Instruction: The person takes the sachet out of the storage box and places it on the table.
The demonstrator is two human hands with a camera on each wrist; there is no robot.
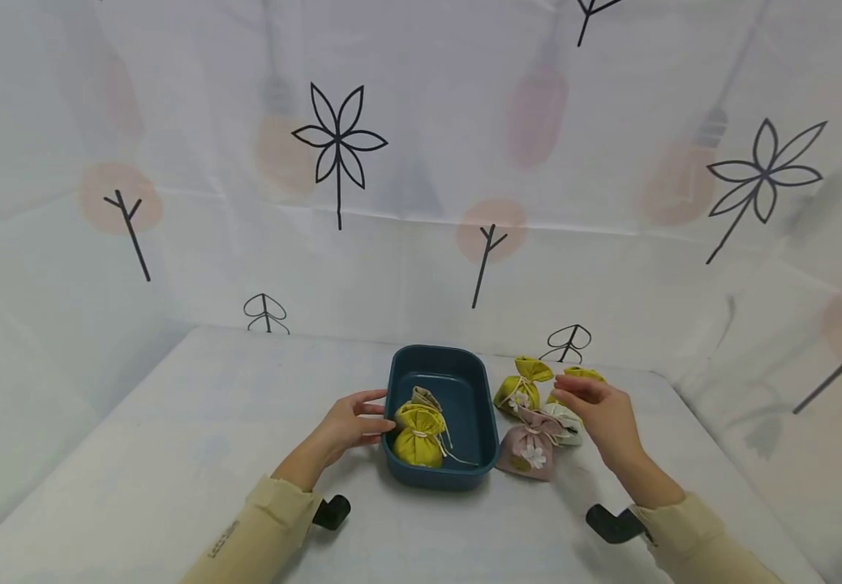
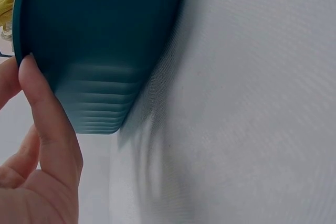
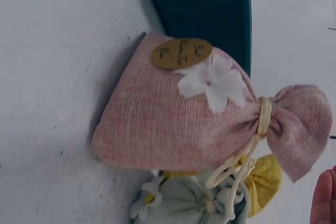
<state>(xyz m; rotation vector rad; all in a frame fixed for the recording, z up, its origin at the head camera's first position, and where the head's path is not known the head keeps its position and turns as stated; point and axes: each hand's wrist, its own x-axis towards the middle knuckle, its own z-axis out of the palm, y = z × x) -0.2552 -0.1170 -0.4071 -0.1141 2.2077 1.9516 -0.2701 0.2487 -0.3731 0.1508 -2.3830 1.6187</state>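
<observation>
A dark blue plastic bin (image 1: 490, 430) stands on the white table. My left hand (image 1: 348, 422) holds its left rim, with one fingertip against the outer wall in the left wrist view. Inside lie a yellow drawstring pouch (image 1: 419, 450) and a grey-beige pouch (image 1: 424, 397). Just right of the bin, my right hand (image 1: 602, 418) hovers over a cluster of pouches with nothing visible in its fingers. These are a pink pouch (image 3: 163, 114) with a white flower and oval tag, a pale green pouch (image 3: 178, 200), a yellow pouch (image 1: 516, 393) and another yellow pouch (image 1: 583, 374), partly hidden.
A white cloth with printed plants and lamps (image 1: 406, 268) hangs behind and beside the table. Table surface (image 1: 246, 405) extends left of the bin. Black wrist mounts (image 1: 332, 513) show below both hands.
</observation>
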